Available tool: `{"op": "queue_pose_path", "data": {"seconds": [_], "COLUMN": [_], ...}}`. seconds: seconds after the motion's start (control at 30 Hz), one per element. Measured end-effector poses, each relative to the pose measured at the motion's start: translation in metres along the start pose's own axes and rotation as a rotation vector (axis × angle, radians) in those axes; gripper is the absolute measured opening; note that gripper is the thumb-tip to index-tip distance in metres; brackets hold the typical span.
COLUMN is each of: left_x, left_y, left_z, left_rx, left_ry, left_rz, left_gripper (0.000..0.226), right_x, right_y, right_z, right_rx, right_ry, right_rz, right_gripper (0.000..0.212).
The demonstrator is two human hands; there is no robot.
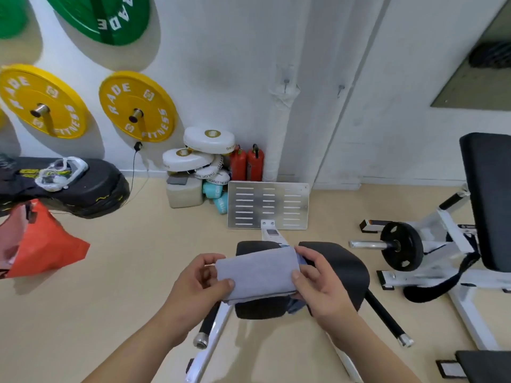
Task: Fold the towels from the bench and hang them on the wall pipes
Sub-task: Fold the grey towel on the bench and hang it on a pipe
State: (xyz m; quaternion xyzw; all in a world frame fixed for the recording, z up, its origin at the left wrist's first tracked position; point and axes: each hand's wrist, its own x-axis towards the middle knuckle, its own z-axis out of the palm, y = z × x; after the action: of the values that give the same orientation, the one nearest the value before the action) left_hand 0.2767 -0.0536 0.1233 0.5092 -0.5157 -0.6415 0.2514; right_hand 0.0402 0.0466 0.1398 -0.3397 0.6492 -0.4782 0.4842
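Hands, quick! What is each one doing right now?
Left hand: closed, pinching the left end of the folded grey towel.
Right hand: closed, pinching the towel's right end.

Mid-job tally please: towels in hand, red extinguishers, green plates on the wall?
Held towel, in left hand and right hand: 1
Red extinguishers: 2
Green wall plates: 2
Total: 5

You hold a soft, matt grey cloth towel (257, 275). Beyond it: matt black padded upholstery (343, 266), then a brushed, slotted metal footplate (268, 205).
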Motion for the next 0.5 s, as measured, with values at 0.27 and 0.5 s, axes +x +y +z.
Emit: {"op": "queue_pose_path", "data": {"seconds": [0.27,0.5], "left_x": [0.073,0.17], "left_y": [0.017,0.082], "left_z": [-0.177,-0.308], "left_rx": [-0.082,-0.031], "left_ry": [0.281,0.196], "left_rz": [0.077,0.124], "left_gripper": [0.041,0.033], "right_x": [0.122,0.221], "right_y": [-0.046,-0.107], "right_z": [0.184,0.298], "right_rx": [-0.192,-0.224], "right_ry": [-0.037,0.125], "right_rz": [-0.152,-0.125], "right_gripper": [0.041,0.04]}}
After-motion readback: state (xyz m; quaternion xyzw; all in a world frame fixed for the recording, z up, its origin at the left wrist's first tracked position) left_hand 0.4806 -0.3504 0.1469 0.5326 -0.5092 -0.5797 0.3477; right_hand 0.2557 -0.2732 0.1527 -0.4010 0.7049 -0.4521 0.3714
